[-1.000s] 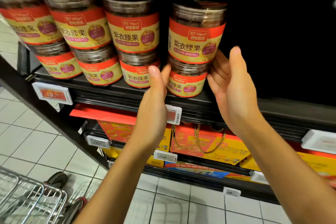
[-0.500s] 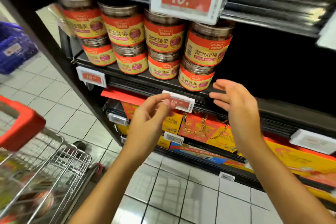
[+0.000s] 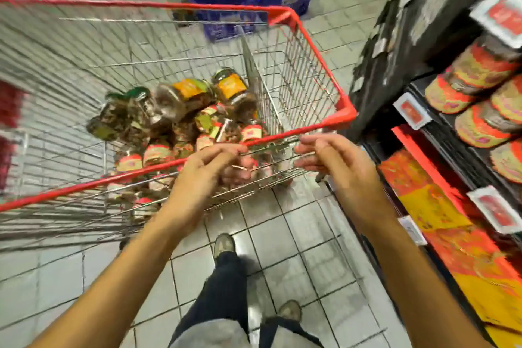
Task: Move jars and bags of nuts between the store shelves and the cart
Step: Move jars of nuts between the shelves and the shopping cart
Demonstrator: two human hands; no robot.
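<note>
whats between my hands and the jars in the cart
In the head view, the cart's red near rim and wire wall stand between both hands, left and right, and the jars piled inside. Neither hand holds anything.

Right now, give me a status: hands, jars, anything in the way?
Left hand and right hand empty, at cart rim. Jars piled in cart. Nothing blocking.
</note>
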